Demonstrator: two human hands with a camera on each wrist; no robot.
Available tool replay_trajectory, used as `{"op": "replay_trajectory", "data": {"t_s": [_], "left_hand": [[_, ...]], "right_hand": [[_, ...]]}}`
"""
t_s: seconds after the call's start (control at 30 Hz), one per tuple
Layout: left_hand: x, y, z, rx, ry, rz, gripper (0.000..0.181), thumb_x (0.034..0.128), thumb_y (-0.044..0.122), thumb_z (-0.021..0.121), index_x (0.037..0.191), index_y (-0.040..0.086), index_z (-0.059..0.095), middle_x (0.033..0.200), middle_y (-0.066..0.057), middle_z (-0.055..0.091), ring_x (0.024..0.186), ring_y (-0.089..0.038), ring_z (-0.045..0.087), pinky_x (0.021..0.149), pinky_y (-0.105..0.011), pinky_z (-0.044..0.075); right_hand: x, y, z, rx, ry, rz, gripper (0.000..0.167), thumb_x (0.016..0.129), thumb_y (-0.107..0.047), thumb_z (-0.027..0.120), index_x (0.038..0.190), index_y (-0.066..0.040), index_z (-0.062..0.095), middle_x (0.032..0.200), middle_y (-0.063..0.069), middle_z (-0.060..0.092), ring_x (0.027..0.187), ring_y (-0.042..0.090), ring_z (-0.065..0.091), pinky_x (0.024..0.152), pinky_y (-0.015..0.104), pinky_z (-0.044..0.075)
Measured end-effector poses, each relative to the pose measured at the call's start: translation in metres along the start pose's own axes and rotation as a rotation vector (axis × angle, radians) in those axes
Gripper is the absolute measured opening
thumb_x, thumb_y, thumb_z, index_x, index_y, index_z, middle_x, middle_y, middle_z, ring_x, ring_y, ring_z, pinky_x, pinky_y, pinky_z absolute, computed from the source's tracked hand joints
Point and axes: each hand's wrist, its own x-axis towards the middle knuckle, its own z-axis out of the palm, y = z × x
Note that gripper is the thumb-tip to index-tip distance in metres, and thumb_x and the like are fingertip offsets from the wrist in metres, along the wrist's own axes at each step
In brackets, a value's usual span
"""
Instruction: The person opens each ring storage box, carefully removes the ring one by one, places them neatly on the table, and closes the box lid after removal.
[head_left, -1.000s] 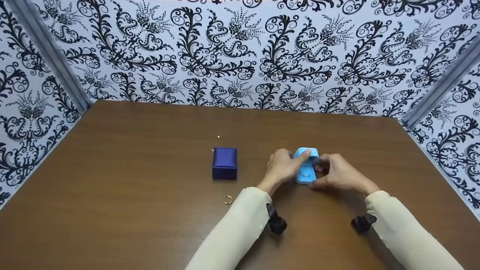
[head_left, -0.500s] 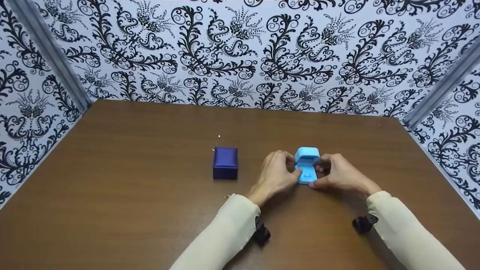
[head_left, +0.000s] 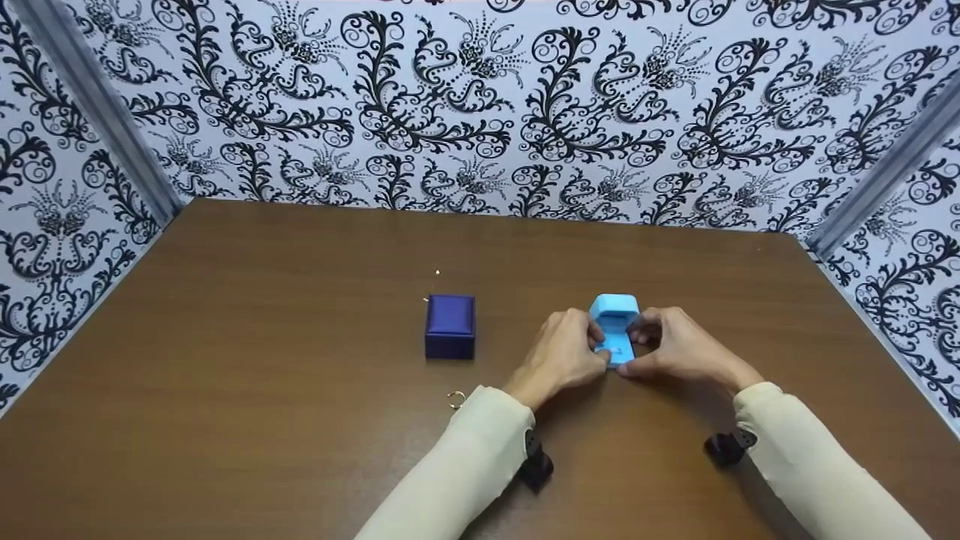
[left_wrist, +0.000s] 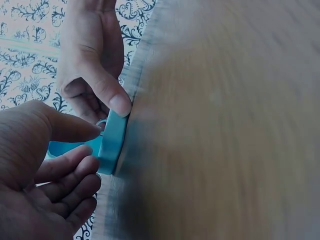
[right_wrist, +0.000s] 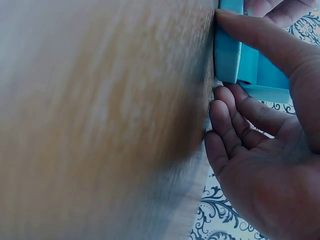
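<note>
A light blue ring box stands on the table with its lid raised. Inside its base is a ring, small in the head view and partly covered in the left wrist view. My right hand holds the box base from the right, thumb at the front corner and fingers along the side. From the left, my left hand reaches over the base. Its thumb tip is at the ring, apparently touching it; the other fingers are loosely curled, with a gap between thumb and index finger in the left wrist view.
A closed dark purple box stands left of the hands. A gold ring lies on the brown table beside the left sleeve. Two tiny bright bits lie near the purple box. Patterned walls enclose the back and sides.
My left thumb has left the box lid and come down to the front of the base, by the ring. My right hand and the box have stayed in place.
</note>
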Motion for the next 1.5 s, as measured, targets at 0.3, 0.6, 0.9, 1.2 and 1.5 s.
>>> {"op": "replay_trajectory", "data": {"t_s": [0.3, 0.6, 0.9, 1.2, 1.5], "left_hand": [[0.003, 0.007, 0.004, 0.006, -0.022, -0.008, 0.011, 0.0852, 0.017, 0.079, 0.091, 0.009, 0.075, 0.081, 0.005, 0.065, 0.074, -0.007, 0.057, 0.066, -0.02, 0.048], [0.004, 0.011, 0.009, -0.014, -0.038, -0.051, 0.008, 0.0857, 0.013, 0.077, 0.092, 0.01, 0.073, 0.078, 0.005, 0.061, 0.074, -0.01, 0.057, 0.065, -0.022, 0.048], [0.006, 0.012, 0.012, 0.07, -0.013, -0.007, 0.01, 0.0848, 0.01, 0.072, 0.076, 0.012, 0.068, 0.072, 0.006, 0.06, 0.067, -0.008, 0.052, 0.061, -0.021, 0.045], [0.006, 0.009, 0.011, 0.082, -0.033, 0.026, 0.014, 0.0881, 0.01, 0.07, 0.075, 0.012, 0.065, 0.068, 0.007, 0.054, 0.064, -0.008, 0.05, 0.058, -0.02, 0.042], [0.005, 0.006, 0.009, -0.005, -0.026, -0.014, 0.005, 0.0883, 0.011, 0.072, 0.084, 0.012, 0.071, 0.076, 0.007, 0.061, 0.072, -0.007, 0.056, 0.065, -0.02, 0.047]], "right_hand": [[-0.002, 0.0, -0.001, -0.005, 0.006, -0.007, 0.046, 0.068, -0.018, 0.094, 0.1, 0.003, 0.068, 0.088, 0.009, 0.065, 0.082, 0.023, 0.058, 0.073, 0.025, 0.05], [-0.002, -0.003, -0.003, -0.022, 0.001, -0.008, 0.046, 0.07, -0.021, 0.094, 0.101, 0.003, 0.069, 0.09, 0.01, 0.066, 0.083, 0.023, 0.058, 0.074, 0.025, 0.05], [0.0, -0.001, -0.002, -0.006, -0.004, -0.033, 0.045, 0.071, -0.02, 0.093, 0.1, 0.003, 0.068, 0.088, 0.008, 0.067, 0.082, 0.023, 0.06, 0.076, 0.028, 0.053], [-0.002, -0.005, -0.001, 0.033, -0.014, -0.015, 0.046, 0.07, -0.019, 0.094, 0.101, 0.003, 0.068, 0.087, 0.009, 0.067, 0.082, 0.025, 0.061, 0.074, 0.026, 0.051], [-0.001, -0.003, -0.001, 0.01, -0.011, -0.017, 0.047, 0.07, -0.02, 0.094, 0.101, 0.004, 0.068, 0.088, 0.009, 0.067, 0.082, 0.024, 0.061, 0.075, 0.026, 0.052]]}}
